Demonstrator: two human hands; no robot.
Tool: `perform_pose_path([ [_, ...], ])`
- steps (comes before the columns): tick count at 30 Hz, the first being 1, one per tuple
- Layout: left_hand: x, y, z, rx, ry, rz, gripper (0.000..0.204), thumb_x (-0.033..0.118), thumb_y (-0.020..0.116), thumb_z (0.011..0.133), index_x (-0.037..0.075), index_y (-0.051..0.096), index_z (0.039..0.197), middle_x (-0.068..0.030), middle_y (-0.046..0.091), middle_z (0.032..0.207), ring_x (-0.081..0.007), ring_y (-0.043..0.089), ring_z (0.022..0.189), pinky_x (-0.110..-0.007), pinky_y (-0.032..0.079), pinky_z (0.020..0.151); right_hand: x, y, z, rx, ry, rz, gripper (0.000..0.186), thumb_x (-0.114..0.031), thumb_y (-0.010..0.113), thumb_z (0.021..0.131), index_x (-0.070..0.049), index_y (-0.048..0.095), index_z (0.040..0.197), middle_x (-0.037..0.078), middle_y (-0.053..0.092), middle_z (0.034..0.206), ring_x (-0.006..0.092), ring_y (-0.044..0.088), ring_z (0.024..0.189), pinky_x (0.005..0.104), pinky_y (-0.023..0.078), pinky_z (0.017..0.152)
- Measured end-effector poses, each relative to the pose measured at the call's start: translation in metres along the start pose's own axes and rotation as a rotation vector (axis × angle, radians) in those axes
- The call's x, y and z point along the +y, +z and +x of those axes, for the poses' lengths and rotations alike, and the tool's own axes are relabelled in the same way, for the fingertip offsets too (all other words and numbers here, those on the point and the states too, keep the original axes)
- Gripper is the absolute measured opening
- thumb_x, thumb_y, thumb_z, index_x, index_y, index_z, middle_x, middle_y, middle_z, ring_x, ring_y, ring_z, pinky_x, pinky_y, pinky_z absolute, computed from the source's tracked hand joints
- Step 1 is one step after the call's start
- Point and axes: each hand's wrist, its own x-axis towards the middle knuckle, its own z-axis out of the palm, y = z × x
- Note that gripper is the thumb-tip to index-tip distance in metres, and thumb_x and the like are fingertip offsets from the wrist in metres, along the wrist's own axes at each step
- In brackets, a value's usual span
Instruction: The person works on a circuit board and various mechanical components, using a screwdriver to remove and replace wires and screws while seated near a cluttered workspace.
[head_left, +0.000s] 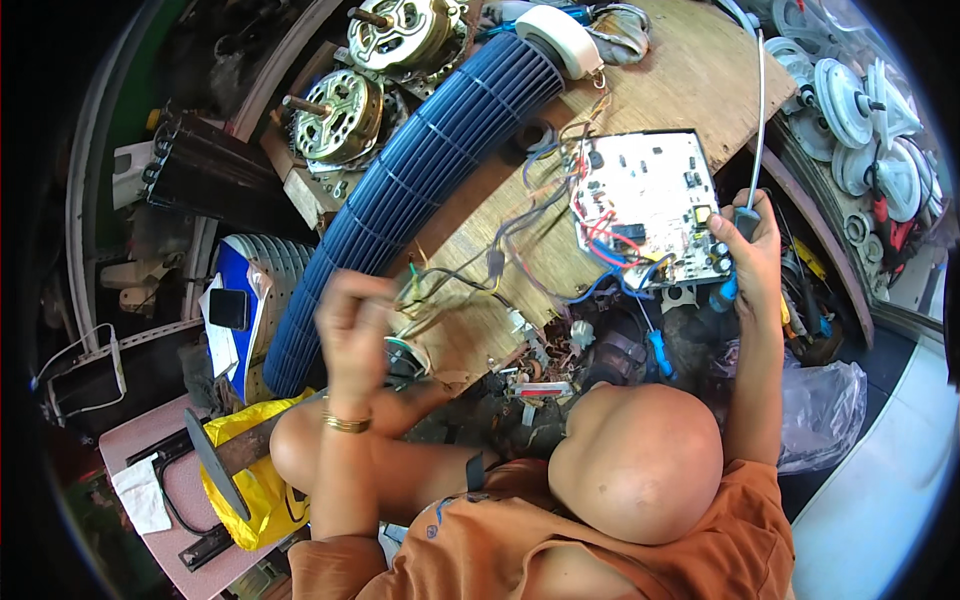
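Note:
In my right hand (755,245) is a screwdriver (757,140), its long metal shaft pointing up and its blue handle partly hidden by my fingers. The thumb of that hand lies at the right edge of a white circuit board (645,190), which carries a transformer, black parts and red and blue wires. My left hand (355,325) is raised and smeared by motion, so its fingers do not read clearly. It is nearest to loose wires (425,285) and a long blue cylindrical fan wheel (430,170) with a white end piece (560,42). Dark wires (495,262) run toward the board.
The wooden bench (470,325) lies under the board. Metal motors (340,115) stand at the far left. Another blue-handled screwdriver (660,352) is below the board. White plastic wheels (842,100) are at the right. A phone (228,309) rests on papers at the left.

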Motion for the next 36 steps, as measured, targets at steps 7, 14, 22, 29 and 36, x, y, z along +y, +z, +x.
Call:
perform_pose_path([
  [7,0.038,-0.034,-0.002,-0.126,0.240,0.761,0.007,-0.002,0.072,0.088,0.002,0.067,0.087,-0.0058,0.056,0.062,-0.0130,0.049,0.049,-0.029,0.036,0.048,-0.007,-0.027,0.038,-0.058,-0.047,-0.146,0.047,-0.007,0.088,0.080,-0.007,0.054,0.113,0.003,0.069,0.083,0.0095,0.063,0.073,0.0234,0.049,0.068],
  [14,0.030,-0.044,0.005,0.066,0.402,0.881,0.011,-0.003,0.068,0.091,0.003,0.068,0.100,-0.0115,0.069,0.084,-0.0222,0.063,0.059,-0.032,0.045,0.052,-0.056,-0.017,0.126,-0.354,-0.110,-0.478,0.051,-0.019,0.089,0.079,-0.006,0.058,0.117,0.000,0.063,0.085,0.0102,0.060,0.082,0.0246,0.046,0.075],
  [22,0.010,-0.023,-0.019,-0.046,0.257,0.844,0.019,0.009,0.072,0.087,0.005,0.067,0.105,-0.0093,0.066,0.101,-0.0340,0.061,0.094,-0.043,0.047,0.083,-0.045,-0.026,0.180,-0.453,-0.248,-0.853,0.046,-0.029,0.086,0.084,-0.004,0.063,0.115,0.001,0.066,0.086,0.0090,0.061,0.081,0.0240,0.046,0.073],
  [29,-0.026,0.008,-0.060,-0.155,0.090,0.617,0.064,0.002,0.077,0.082,0.004,0.053,0.141,-0.0181,0.069,0.121,-0.0341,0.067,0.114,-0.042,0.052,0.098,-0.042,-0.055,0.198,-0.240,-0.085,-0.565,0.040,-0.017,0.069,0.097,-0.002,0.060,0.132,0.002,0.064,0.086,0.0075,0.058,0.069,0.0258,0.047,0.061],
  [36,0.001,-0.024,-0.065,-0.078,-0.351,-0.010,0.073,-0.009,0.074,0.084,0.003,0.044,0.149,-0.0096,0.071,0.096,-0.0116,0.066,0.084,-0.027,0.055,0.072,-0.031,-0.030,0.195,0.043,-0.483,-1.121,0.056,-0.020,0.070,0.090,-0.002,0.057,0.141,0.020,0.068,0.124,0.0301,0.067,0.113,0.0390,0.051,0.098],
])
